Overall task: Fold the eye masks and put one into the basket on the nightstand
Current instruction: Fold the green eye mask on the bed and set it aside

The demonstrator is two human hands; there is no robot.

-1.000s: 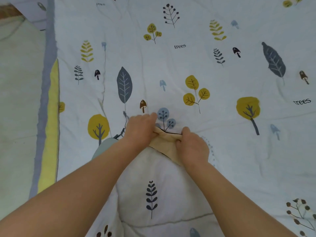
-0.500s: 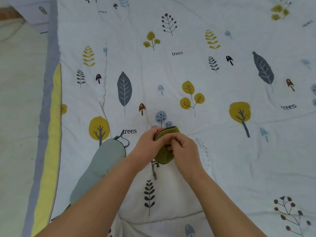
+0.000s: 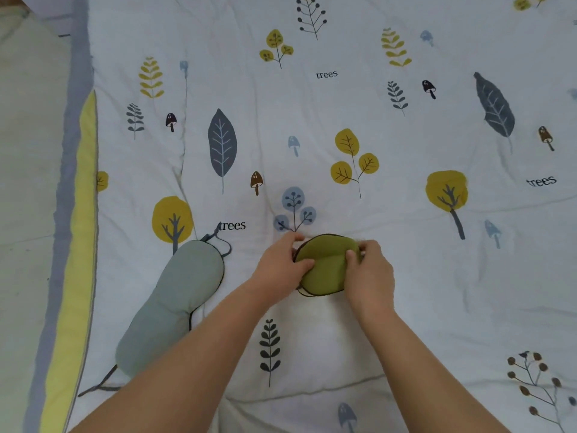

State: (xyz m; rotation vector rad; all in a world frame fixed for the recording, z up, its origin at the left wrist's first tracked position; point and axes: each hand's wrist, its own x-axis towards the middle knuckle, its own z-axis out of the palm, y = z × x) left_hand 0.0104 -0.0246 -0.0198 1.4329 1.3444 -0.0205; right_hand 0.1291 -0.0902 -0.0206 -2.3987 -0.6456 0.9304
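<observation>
Both hands are meeting over a folded green eye mask (image 3: pixel 326 265) that is lying on the white quilt (image 3: pixel 390 276) near the middle of the view, just on the near side of a printed blue tree. The left hand (image 3: pixel 281 267) is gripping the mask's left edge, its thumb lying on the top face and its fingers curling around the far rim. The right hand (image 3: pixel 370 273) is pinching the right edge in the same way, thumb pressed on top, fingers wrapped over the far corner. The mask is showing as a doubled-over oval with dark piping along its border, and a thin dark strap loop is peeking out at its near edge. To the left, well apart from the hands, a pale grey-green eye mask (image 3: pixel 175 303) is lying flat and unfolded on the quilt, running diagonally, with its dark strap (image 3: pixel 223 242) trailing from the far end. Along the left side the quilt's yellow and grey border (image 3: pixel 78 245) is running beside a pale floor (image 3: pixel 25 182).
</observation>
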